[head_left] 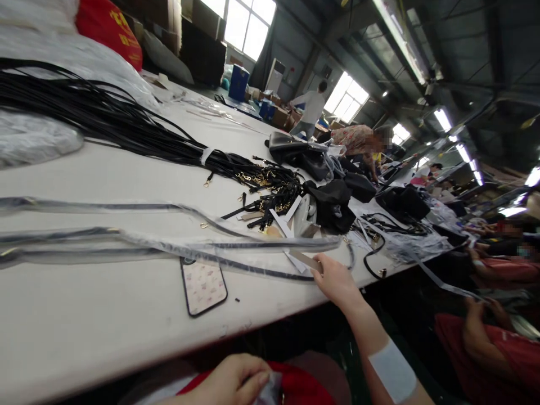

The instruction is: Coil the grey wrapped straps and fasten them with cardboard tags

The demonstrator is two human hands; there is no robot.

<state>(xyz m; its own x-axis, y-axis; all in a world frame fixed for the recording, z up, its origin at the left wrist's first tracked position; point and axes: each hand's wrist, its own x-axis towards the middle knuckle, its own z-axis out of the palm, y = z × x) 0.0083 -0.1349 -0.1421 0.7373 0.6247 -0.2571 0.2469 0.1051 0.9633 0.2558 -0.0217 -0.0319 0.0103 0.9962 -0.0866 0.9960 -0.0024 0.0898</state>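
My right hand (336, 280) is over the front edge of the white table (139, 315), its fingers closed on a flat grey strip (305, 260). Close by lie long dark straps wrapped in clear plastic (270, 244), stretched out toward the left. Low in the view, in front of my body, my left hand (236, 378) is curled shut around a piece of clear plastic wrap (270, 389). What else is inside that fist is hidden. White paper strips (282, 224) lie just past my right hand.
A phone in a patterned case (205, 288) lies under the wrapped straps. Behind it stretches a tied bundle of black straps (160, 132) with gold clasps. Black bags (335, 202) are piled farther along. A co-worker in red (498, 360) sits at right, hands on a wrapped strap (447, 284).
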